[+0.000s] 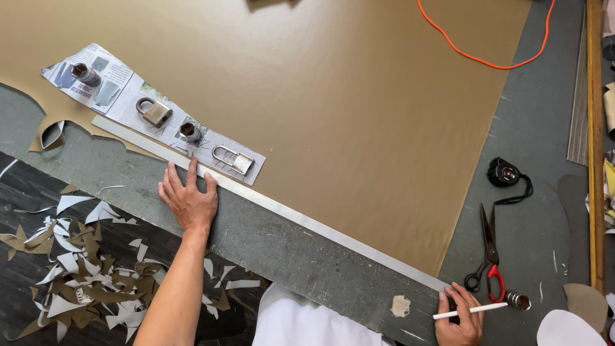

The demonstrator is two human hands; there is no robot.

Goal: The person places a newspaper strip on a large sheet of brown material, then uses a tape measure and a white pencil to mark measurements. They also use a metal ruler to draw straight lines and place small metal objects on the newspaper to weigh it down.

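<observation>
Presently counted: one long metal straightedge (307, 221), one tan sheet (333, 96), one white marking pencil (471, 311), two padlocks (154, 112) (234, 159), two small cylindrical weights (85, 74) (190, 132), one paper pattern (154, 112) beneath them, one pair of scissors (490, 259) with a red handle loop, one black tape measure (504, 173), one orange cord (480, 57).

Left hand (189, 202): palm down, arm extended, fingers spread apart, their tips pressing the straightedge just below the nearer padlock. Right hand (458, 317): fingers closed around the white pencil, fingertips touching the straightedge's near end; the scissors lie just beyond those fingers, and a third small cylinder (517, 300) lies at the pencil's tip.

Straightedge runs diagonally along the tan sheet's lower edge, between the two hands.

Surface: grey worktable (269, 243), worn and scuffed. Dark floor (38, 192) beside the left forearm, littered with many tan and white offcuts (83, 275).
</observation>
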